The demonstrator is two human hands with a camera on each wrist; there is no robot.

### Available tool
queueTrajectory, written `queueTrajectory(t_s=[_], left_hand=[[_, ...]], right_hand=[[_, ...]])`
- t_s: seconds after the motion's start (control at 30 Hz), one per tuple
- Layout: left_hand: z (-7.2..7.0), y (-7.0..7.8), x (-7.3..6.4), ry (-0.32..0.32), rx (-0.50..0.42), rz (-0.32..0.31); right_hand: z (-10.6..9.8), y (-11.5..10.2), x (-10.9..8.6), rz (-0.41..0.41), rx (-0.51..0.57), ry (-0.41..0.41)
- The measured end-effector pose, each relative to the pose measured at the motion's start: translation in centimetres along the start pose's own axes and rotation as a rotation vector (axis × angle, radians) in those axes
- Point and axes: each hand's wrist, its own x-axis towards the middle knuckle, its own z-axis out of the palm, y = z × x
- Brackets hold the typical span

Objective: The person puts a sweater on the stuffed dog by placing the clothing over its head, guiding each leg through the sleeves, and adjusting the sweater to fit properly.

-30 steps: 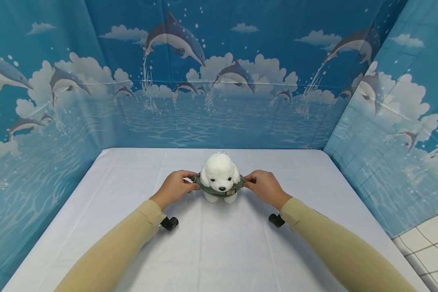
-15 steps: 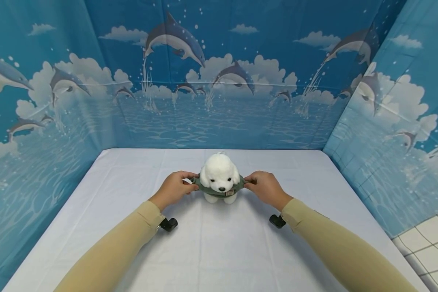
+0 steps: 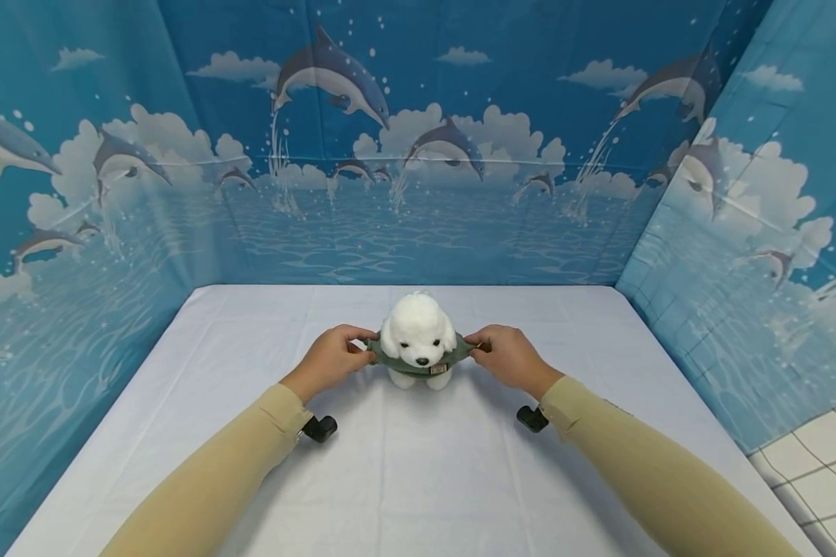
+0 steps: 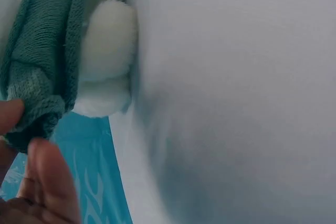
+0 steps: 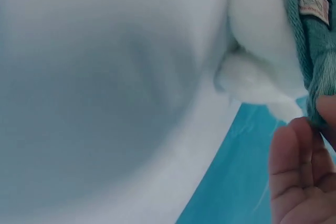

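Two hands pinch the green knit sweater point(image 4: 44, 38), one at each side: the left hand point(image 3: 329, 357) has thumb and fingers on one sleeve end, the right hand point(image 3: 512, 360) on the other. The white plush dog point(image 3: 418, 325) wearing it stands upright midway between the grips, feet on the white cloth point(image 3: 418, 472) just below them; the label patch point(image 3: 438, 370) sits nearer the right grip. The right wrist view crops that hand, so how firmly it pinches is hard to judge. The toy looks light, soft and unlikely to break; the knit should stretch, with enough texture not to slip. Sleeve ends suit straightening the garment, while the padded body between the grips would be surer for lifting.
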Motion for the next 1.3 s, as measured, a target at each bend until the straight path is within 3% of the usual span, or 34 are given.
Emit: queueTrajectory(t_s=[0.1,0.23,0.37,0.47,0.6,0.77,0.87,1.0,1.3], left_hand=[[-0.3,0.2,-0.1,0.045,0.058,0.06],[-0.5,1.6,-0.4,0.185,0.121,0.16],[-0.2,4.6,-1.3,0.317,0.2,0.272],[0.5,7.2,-2.0,0.351,0.293,0.329],[1.8,9.9,-2.3,0.332,0.417,0.345],[3.4,11.5,-1.6,0.313,0.567,0.274],[3.8,11.5,-1.2,0.308,0.639,0.227],[3.1,11.2,-1.1,0.265,0.67,0.22],[0.5,9.3,-0.6,0.082,0.59,0.307]], right_hand=[[-0.4,-0.2,-0.2,-0.007,0.001,0.015],[-0.8,-0.2,0.0,-0.017,-0.003,0.039],[-0.9,0.0,0.7,-0.044,-0.002,0.021],[-0.8,0.2,1.3,-0.04,-0.009,-0.023],[-0.8,0.4,1.9,-0.017,-0.009,-0.061],[-1.0,0.6,2.0,-0.025,-0.015,-0.058],[-1.2,0.7,1.8,-0.025,-0.014,-0.053],[-1.4,0.8,1.5,-0.022,-0.018,-0.039],[-1.4,0.7,1.9,-0.059,-0.016,-0.044]])
